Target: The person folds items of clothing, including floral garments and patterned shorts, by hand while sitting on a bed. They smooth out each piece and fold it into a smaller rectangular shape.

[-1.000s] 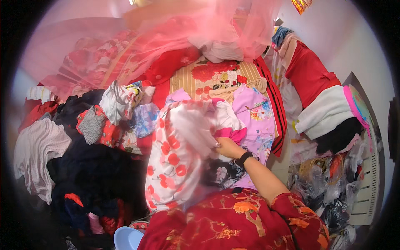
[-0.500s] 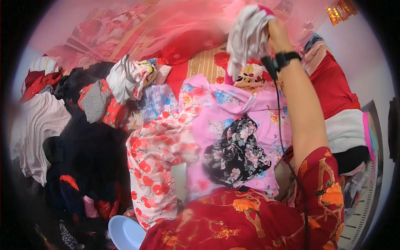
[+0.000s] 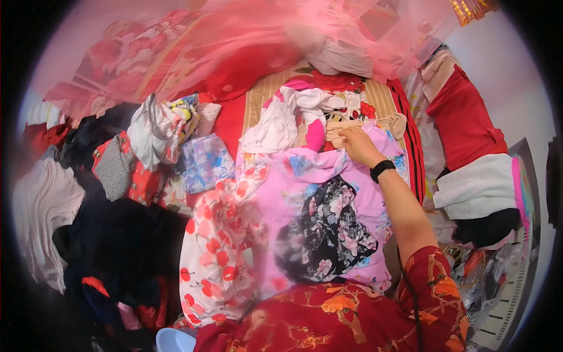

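Crumpled beige cloth (image 3: 334, 129) meets the right hand (image 3: 362, 147), fingers (image 3: 348, 134) bent, grip unclear.

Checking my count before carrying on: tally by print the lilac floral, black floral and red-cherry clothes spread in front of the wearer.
Lilac floral garment: 1
Black floral garment: 1
Red-cherry garment: 1
Total: 3 visible

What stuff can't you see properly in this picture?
In the head view:
Left hand: not in view.
Beige cloth at the right hand: the hand hides whether it's gripped.
Blue basin: cut off by the lower edge.
Reddish pile: blurred behind the pink net.
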The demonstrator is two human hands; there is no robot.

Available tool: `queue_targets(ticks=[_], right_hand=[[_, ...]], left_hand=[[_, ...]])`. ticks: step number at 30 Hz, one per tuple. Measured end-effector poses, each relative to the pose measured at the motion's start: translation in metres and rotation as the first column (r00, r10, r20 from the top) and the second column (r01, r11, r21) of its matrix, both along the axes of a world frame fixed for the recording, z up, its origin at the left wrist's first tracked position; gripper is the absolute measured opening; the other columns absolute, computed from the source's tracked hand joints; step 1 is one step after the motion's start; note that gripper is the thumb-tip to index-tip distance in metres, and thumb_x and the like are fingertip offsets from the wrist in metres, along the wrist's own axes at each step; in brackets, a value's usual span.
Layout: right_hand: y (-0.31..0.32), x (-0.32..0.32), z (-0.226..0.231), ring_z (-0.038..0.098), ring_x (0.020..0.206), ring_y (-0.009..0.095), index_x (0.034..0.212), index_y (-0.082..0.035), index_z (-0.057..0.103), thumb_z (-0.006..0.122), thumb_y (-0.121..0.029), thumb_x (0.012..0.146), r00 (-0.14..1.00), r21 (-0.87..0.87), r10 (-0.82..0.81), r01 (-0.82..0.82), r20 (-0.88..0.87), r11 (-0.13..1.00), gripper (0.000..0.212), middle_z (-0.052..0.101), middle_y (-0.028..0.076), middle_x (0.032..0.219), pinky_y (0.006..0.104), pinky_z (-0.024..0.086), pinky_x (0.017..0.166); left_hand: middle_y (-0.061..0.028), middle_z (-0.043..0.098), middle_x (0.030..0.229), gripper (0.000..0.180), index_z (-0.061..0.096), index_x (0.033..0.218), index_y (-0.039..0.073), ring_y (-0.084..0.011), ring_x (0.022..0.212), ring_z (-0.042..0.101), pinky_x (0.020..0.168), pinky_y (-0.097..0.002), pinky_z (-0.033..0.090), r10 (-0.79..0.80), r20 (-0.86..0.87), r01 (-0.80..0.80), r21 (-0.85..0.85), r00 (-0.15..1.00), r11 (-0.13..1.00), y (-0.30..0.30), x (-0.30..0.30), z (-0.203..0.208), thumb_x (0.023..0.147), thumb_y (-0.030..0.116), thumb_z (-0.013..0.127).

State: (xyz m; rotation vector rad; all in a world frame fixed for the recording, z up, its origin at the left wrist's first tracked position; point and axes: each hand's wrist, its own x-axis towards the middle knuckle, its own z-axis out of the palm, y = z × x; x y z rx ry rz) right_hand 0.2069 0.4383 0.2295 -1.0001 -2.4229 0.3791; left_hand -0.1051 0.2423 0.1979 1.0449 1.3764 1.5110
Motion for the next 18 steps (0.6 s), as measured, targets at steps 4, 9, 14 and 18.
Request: queue_targets(ticks=[4,9,14,18], right_hand=[[0.033,0.058,-0.036,0.053,0.103,0.036,0.109,-0.005,0.062,0.05,-0.002,0.077,0.969,0.101,-0.243,0.237,0.047,0.966,0.034,0.059,0.018,0.106,0.0433,0.043,0.09],[0.046,0.067,-0.047,0.053,0.103,0.037,0.112,-0.005,0.06,0.047,0.003,0.075,0.983,0.053,-0.183,0.182,0.013,0.982,0.04,0.059,0.019,0.105,0.0436,0.042,0.091],[0.06,0.04,-0.023,0.053,0.108,0.035,0.115,0.002,0.056,0.064,-0.015,0.076,0.981,-0.052,-0.104,0.096,-0.164,0.994,0.044,0.058,0.021,0.111,0.0396,0.041,0.094],[0.053,-0.049,-0.006,0.059,0.096,0.033,0.111,0.003,0.056,0.066,-0.019,0.075,0.905,-0.259,-0.026,-0.094,-0.424,0.961,0.043,0.06,0.021,0.103,0.0404,0.046,0.086]], left_hand=[[-0.0154,0.062,0.105,0.06,0.035,0.136,-0.001,-0.0215,0.087,0.063,0.069,-0.0306,0.051,-0.037,-0.002,0.037,-0.023,0.999,0.999,0.041,0.006,-0.002,0.083,0.003,0.062],[-0.0151,0.063,0.103,0.059,0.035,0.136,-0.001,-0.0212,0.086,0.063,0.068,-0.0304,0.051,0.006,-0.027,-0.007,-0.038,1.0,0.999,0.075,-0.005,-0.003,0.083,0.003,0.062],[-0.0147,0.064,0.102,0.059,0.036,0.136,-0.001,-0.021,0.085,0.064,0.066,-0.0301,0.051,-0.006,-0.03,0.005,-0.035,1.0,0.999,0.097,-0.01,-0.007,0.084,0.003,0.061],[-0.0144,0.064,0.1,0.058,0.036,0.136,-0.001,-0.0208,0.084,0.064,0.066,-0.03,0.051,0.073,0.065,-0.068,-0.075,0.995,0.995,0.088,-0.018,-0.015,0.084,0.003,0.061]])
